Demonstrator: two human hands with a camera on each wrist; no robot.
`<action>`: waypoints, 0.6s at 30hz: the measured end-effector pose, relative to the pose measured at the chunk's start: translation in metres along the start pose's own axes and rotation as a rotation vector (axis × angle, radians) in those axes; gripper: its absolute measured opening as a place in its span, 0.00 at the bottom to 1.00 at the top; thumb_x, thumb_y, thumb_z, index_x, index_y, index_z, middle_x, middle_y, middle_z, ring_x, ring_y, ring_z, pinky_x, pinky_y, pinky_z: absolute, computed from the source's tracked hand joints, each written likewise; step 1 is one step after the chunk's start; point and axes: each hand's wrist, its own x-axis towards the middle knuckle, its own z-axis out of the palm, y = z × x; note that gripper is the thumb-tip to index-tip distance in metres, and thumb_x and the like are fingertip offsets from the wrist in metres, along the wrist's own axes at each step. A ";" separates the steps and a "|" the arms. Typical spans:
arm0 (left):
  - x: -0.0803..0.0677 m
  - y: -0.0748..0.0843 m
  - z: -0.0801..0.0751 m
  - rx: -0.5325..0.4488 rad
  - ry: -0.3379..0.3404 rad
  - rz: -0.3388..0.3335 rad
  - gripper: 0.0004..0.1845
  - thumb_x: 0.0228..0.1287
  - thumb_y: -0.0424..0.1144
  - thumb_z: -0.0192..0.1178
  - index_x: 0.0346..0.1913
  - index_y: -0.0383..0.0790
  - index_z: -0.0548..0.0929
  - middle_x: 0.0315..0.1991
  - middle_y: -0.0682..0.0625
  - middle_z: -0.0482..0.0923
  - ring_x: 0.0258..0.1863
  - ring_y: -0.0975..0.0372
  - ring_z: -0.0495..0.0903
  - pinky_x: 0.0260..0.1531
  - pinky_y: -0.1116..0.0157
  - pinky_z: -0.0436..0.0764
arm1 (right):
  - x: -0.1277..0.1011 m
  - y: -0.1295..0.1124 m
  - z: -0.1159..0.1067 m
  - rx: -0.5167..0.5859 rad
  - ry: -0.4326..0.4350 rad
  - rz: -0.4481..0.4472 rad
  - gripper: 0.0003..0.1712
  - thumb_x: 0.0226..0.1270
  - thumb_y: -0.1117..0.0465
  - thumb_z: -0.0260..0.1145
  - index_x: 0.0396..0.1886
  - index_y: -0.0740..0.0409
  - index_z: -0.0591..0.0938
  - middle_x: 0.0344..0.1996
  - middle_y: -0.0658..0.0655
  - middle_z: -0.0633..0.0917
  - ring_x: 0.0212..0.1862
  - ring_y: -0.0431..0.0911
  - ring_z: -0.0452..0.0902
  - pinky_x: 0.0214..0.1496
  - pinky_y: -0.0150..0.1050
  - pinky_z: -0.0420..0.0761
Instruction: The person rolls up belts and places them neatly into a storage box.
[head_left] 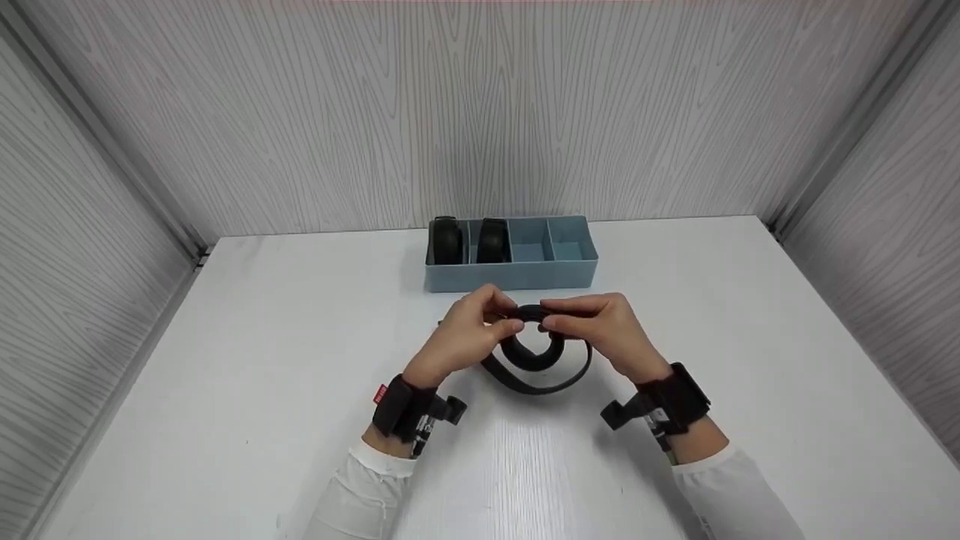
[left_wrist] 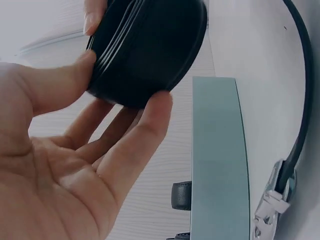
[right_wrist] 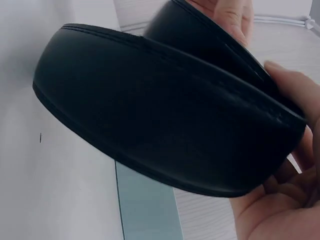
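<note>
A black belt (head_left: 534,363), partly rolled into a coil with a loose outer loop, is held up over the white table in front of me. My left hand (head_left: 466,331) pinches the coil's upper left side between thumb and fingers. At its upper right, my right hand (head_left: 601,330) grips the coil the same way. Wound layers of the belt (left_wrist: 150,50) show between the left thumb and fingers in the left wrist view. There, a silver buckle (left_wrist: 270,205) hangs on a loose stretch of belt. The right wrist view shows the belt's wide loop (right_wrist: 165,110) close up.
A blue-grey divided box (head_left: 511,277) stands beyond my hands, near the back wall. One rolled black belt (head_left: 448,244) sits in its leftmost compartment, with another rolled belt (head_left: 493,241) in the compartment beside it. Pale wood-grain panels (head_left: 495,112) enclose the table's back and sides.
</note>
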 end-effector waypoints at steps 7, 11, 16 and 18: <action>0.002 0.000 0.003 -0.071 0.147 0.037 0.11 0.74 0.34 0.65 0.53 0.35 0.78 0.49 0.43 0.85 0.50 0.53 0.85 0.53 0.56 0.83 | 0.000 0.003 0.006 0.111 0.109 -0.063 0.24 0.66 0.62 0.77 0.60 0.63 0.86 0.50 0.64 0.89 0.49 0.53 0.89 0.55 0.46 0.85; 0.002 0.001 0.002 -0.068 0.122 0.027 0.12 0.75 0.35 0.64 0.54 0.35 0.78 0.50 0.43 0.85 0.52 0.53 0.84 0.54 0.55 0.82 | 0.000 0.003 0.005 0.108 0.103 -0.068 0.23 0.66 0.63 0.77 0.59 0.62 0.86 0.51 0.64 0.89 0.48 0.54 0.90 0.54 0.47 0.86; 0.001 0.002 -0.002 -0.074 0.008 0.003 0.14 0.75 0.35 0.64 0.57 0.34 0.77 0.53 0.42 0.83 0.53 0.52 0.85 0.52 0.56 0.83 | 0.001 0.001 -0.002 0.072 0.048 -0.040 0.24 0.65 0.64 0.78 0.59 0.66 0.86 0.49 0.63 0.90 0.47 0.52 0.90 0.52 0.45 0.86; 0.000 0.003 -0.003 -0.071 -0.052 -0.005 0.14 0.75 0.36 0.63 0.57 0.34 0.76 0.54 0.42 0.81 0.52 0.54 0.85 0.50 0.58 0.84 | 0.000 0.000 -0.005 0.037 0.010 -0.018 0.23 0.64 0.63 0.79 0.58 0.64 0.87 0.48 0.62 0.90 0.47 0.51 0.90 0.51 0.44 0.87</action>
